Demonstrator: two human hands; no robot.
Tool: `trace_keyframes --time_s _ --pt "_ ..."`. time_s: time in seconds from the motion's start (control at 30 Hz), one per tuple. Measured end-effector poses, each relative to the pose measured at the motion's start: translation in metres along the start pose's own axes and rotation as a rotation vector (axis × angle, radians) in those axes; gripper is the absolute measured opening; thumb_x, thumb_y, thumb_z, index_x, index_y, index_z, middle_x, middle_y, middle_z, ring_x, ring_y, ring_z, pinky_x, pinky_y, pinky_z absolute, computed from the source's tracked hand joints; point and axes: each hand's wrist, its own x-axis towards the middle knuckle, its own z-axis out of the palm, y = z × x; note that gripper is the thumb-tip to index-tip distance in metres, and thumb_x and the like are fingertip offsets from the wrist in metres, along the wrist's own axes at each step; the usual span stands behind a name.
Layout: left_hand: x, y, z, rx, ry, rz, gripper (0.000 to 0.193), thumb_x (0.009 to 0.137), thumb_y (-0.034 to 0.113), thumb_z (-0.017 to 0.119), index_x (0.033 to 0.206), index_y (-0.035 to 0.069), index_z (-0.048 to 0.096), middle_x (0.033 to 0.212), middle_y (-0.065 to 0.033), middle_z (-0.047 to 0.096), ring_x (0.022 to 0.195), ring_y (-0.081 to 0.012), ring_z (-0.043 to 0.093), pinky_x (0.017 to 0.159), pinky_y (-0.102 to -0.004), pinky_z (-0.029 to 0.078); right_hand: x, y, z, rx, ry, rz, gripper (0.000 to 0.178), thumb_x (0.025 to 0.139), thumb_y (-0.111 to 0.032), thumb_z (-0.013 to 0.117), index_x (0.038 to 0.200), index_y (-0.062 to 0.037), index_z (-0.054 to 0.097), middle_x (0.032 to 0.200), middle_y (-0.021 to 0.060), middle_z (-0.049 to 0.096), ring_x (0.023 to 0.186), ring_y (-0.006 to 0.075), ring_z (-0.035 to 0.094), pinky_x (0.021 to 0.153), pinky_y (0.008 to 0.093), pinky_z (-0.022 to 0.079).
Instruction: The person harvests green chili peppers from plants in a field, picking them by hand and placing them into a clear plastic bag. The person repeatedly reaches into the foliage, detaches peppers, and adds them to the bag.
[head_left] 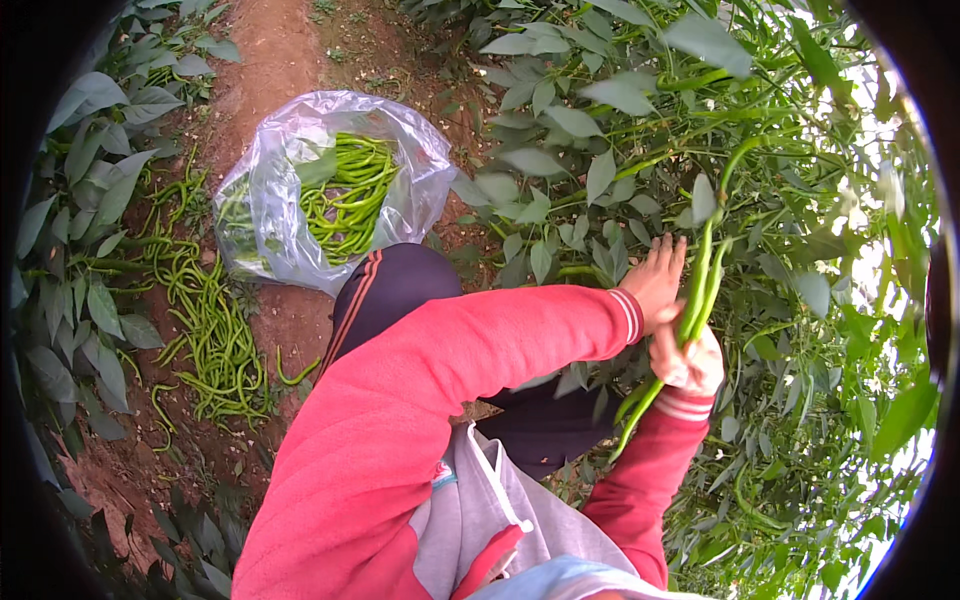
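My right hand [692, 362] is closed around several long green chili peppers [712, 280]. Their tips stick out above the fist and below it, beside my red cuff. Just up and to the left, my left hand [655, 279] lies against the pepper plant's leaves [600, 180], its fingers stretched out and close together. The heel of that hand is next to my right hand, and I cannot tell whether they touch. More green peppers hang among the foliage around both hands.
A clear plastic bag [425, 150] of picked green peppers [355, 195] stands open on the soil path beside my knee [400, 290]. A heap of loose peppers [215, 340] lies on the ground at the left. Another row of plants [85, 270] lines the left edge.
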Motion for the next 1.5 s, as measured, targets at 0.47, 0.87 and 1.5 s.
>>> trace_keyframes --time_s 0.47,0.87,1.5 --pt "-0.01 0.017 -0.07 0.249 -0.193 -0.071 0.03 0.081 0.012 0.054 0.104 -0.007 0.059 0.112 -0.0308 0.058 0.102 -0.0415 0.061 0.078 -0.0446 0.054 0.068 -0.018 -0.1 0.925 0.288 -0.297 0.048 0.1 -0.012 0.04 0.137 0.0149 0.029 0.093 0.0102 0.043 0.072 0.0156 0.041 0.061 0.0281 0.039" --pt "-0.062 -0.067 -0.158 0.012 -0.612 -0.074 0.027 0.074 0.0 0.051 0.095 -0.003 0.067 0.082 -0.0248 0.066 0.08 -0.0412 0.065 0.074 -0.0456 0.053 0.044 -0.02 -0.102 0.887 0.157 -0.295 0.062 0.102 -0.023 0.038 0.147 0.012 0.012 0.098 0.0104 0.04 0.073 0.0168 0.037 0.059 0.029 0.034" --pt "-0.082 -0.195 -0.088 -0.143 -0.458 -0.223 0.036 0.084 0.008 0.058 0.12 0.006 0.055 0.103 -0.0192 0.066 0.091 -0.0379 0.064 0.079 -0.0435 0.052 0.04 -0.016 -0.105 0.924 0.121 -0.299 0.072 0.101 -0.023 0.041 0.151 0.0053 -0.001 0.099 0.0091 0.038 0.072 0.0163 0.038 0.059 0.0292 0.035"
